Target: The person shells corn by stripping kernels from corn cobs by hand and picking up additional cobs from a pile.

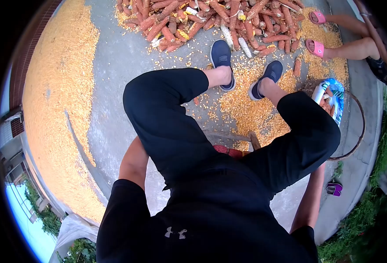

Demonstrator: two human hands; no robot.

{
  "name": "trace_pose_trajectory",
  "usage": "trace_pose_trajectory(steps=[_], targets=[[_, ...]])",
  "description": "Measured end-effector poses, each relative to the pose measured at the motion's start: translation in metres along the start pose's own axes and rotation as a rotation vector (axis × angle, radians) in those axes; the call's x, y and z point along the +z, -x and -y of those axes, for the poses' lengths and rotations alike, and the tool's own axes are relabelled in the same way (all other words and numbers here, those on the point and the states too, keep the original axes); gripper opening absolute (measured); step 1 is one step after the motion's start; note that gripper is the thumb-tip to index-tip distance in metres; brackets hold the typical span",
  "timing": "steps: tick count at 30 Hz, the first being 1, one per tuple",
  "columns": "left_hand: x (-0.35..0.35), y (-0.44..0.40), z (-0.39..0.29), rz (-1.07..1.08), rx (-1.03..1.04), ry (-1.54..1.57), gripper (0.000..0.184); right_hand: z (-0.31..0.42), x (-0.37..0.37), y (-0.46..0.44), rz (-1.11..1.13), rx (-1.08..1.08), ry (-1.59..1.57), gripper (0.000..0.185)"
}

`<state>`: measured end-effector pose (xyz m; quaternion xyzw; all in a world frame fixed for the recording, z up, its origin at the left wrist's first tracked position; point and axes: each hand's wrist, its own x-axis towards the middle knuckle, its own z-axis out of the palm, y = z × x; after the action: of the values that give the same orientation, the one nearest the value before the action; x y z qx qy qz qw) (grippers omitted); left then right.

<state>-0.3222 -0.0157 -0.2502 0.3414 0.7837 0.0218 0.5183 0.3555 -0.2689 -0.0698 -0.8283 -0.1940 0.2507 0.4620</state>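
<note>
Neither hand shows. My left forearm (134, 160) passes behind my left thigh, and the hand is hidden there. On the other side, my right forearm (309, 197) reaches up behind my right thigh, which covers that hand too. I sit with knees apart, on a seat I mostly cannot see; a red patterned piece (228, 151) and a wooden bar (254, 141) show between my legs. Loose yellow corn kernels (246, 111) lie on the concrete around my blue shoes (221, 55). Past my feet is a heap of reddish corn cobs (228, 17).
A wide layer of corn kernels (60, 87) covers the ground at left. To the right stand a bag of cobs (333, 98) in a basket with a hooped handle (362, 127) and a purple shoe (334, 189). Another person's legs in pink slippers (317, 48) are at upper right.
</note>
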Motion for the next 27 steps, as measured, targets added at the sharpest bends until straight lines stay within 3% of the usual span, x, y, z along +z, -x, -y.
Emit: trace_pose_trajectory(steps=[3, 5, 8, 9, 14, 16, 19, 22, 25, 27], targets=[[-0.026, -0.037, -0.039, -0.061, 0.122, -0.089, 0.032, 0.084, 0.002, -0.027, 0.043, -0.146, -0.183, 0.028], [-0.047, -0.071, -0.058, -0.126, 0.330, -0.318, 0.031, 0.123, 0.005, -0.035, 0.092, -0.209, -0.233, 0.028], [-0.076, -0.070, -0.121, -0.097, 0.234, 0.098, 0.031, 0.167, 0.035, -0.036, 0.126, -0.413, 0.056, 0.032], [-0.083, -0.052, -0.149, -0.113, 0.261, 0.064, 0.030, 0.174, 0.042, -0.037, 0.158, -0.470, 0.177, 0.032], [-0.108, -0.064, -0.233, -0.214, 0.336, -0.129, 0.050, 0.204, 0.073, -0.023, 0.283, -0.429, 0.331, 0.026], [-0.112, -0.097, -0.251, -0.381, 0.454, -0.327, 0.071, 0.216, 0.086, -0.021, 0.330, -0.474, 0.423, 0.024], [-0.107, -0.121, -0.290, -0.452, 0.447, -0.610, 0.085, 0.227, 0.104, -0.028, 0.422, -0.527, 0.557, 0.021], [-0.088, -0.134, -0.315, -0.312, 0.370, -0.588, 0.093, 0.223, 0.109, -0.040, 0.479, -0.465, 0.564, 0.017], [-0.035, -0.118, -0.315, -0.640, 0.246, -0.653, 0.101, 0.222, 0.112, -0.042, 0.434, -0.373, 0.540, 0.016], [-0.027, -0.121, -0.314, -0.546, 0.134, -0.626, 0.103, 0.226, 0.114, -0.044, 0.471, -0.382, 0.586, 0.017]])
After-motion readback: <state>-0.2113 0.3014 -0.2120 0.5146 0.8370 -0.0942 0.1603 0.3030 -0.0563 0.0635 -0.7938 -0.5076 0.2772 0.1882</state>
